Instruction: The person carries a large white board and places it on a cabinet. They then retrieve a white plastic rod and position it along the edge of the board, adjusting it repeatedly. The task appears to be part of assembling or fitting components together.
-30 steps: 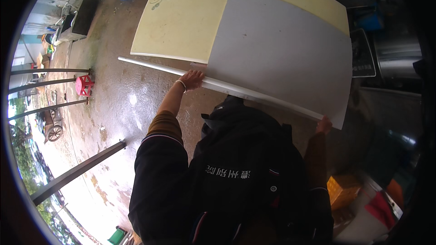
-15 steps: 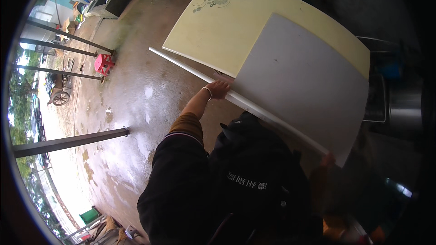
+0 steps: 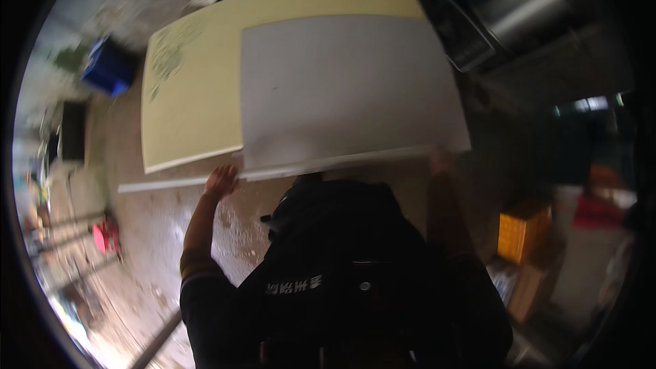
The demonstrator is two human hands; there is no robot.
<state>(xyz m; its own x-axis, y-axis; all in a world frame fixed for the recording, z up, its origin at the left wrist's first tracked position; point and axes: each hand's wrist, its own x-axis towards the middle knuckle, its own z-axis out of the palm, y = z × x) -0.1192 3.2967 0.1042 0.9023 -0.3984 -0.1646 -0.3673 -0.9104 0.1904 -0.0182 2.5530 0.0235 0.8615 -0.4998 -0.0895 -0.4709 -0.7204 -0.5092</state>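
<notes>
A long, thin white pole (image 3: 164, 185) runs across in front of me, along the near edge of a grey sheet (image 3: 348, 89). My left hand (image 3: 222, 180) is closed around it, just left of the sheet's near left corner. My right hand (image 3: 443, 161) is at the sheet's near right edge, by the pole's right part; blur and shadow hide its fingers. The sheet lies flat on a pale yellow tabletop (image 3: 191, 116) with a dark floral pattern at its far left, covering most of the right side.
A blue bin (image 3: 108, 68) stands beyond the table at left, a red stool (image 3: 106, 237) farther down. At far right is a large metal cylinder (image 3: 526, 3). A yellow crate (image 3: 523, 234) and cardboard box (image 3: 533, 290) sit on the wet floor to my right.
My view has turned right, so table, sheet and pole now lie nearly level before me. My left hand stays closed on the pole; my right forearm shows more fully.
</notes>
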